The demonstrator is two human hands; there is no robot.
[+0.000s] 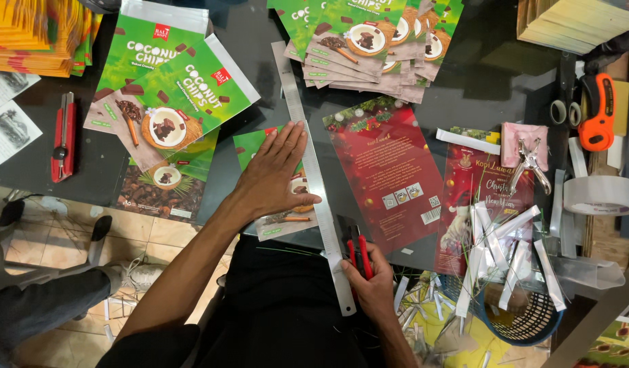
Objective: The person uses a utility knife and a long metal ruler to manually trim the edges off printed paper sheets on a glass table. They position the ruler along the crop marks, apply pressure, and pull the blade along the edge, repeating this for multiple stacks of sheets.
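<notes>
My left hand (277, 170) lies flat, fingers spread, on a green snack pouch (287, 218) and presses against a long steel ruler (313, 174) that runs down the dark table. My right hand (372, 283) grips a red utility knife (357, 247) at the ruler's near end, its blade beside the ruler's right edge. A red printed pouch (389, 170) lies just right of the ruler.
Green pouches (171, 102) lie at the left and a fanned stack (369, 41) at the top. A second red cutter (62, 136) rests far left. Pliers (530, 163), tape rolls (601, 194), an orange tool (596, 112) and a blue basket (526, 320) of cut strips sit right.
</notes>
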